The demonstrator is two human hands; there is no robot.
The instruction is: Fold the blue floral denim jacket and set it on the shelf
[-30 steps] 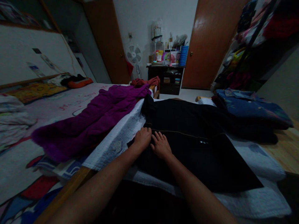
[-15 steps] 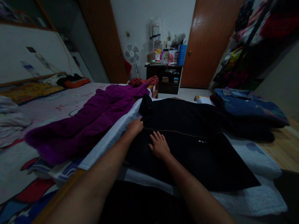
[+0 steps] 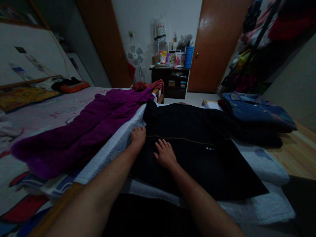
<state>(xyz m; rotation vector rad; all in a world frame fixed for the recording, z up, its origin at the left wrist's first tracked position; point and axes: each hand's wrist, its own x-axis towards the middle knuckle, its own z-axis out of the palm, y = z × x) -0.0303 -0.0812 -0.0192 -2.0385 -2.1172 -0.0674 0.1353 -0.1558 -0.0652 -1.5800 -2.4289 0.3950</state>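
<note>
A black garment (image 3: 197,171) with a tan seam line and a few small light buttons lies spread on a pale blue-white cloth (image 3: 266,204). My left hand (image 3: 138,135) is at its left edge, fingers curled down at the end of the seam; what they hold, if anything, is hidden. Flat on the garment just below the seam rests my right hand (image 3: 165,153), its fingers spread and nothing in them. The garment's collar or sleeve part (image 3: 151,112) is bunched above my left hand.
A purple fleece (image 3: 98,121) lies on the bed at the left. Folded denim clothing (image 3: 256,110) is stacked at the right, beside a wooden surface (image 3: 296,154). Further back stand a fan (image 3: 135,55) and a dark cabinet (image 3: 172,84).
The view has shifted slightly, moving the scene left in the picture. My left hand has moved slightly down along the garment's edge; my right hand stays flat on it.
</note>
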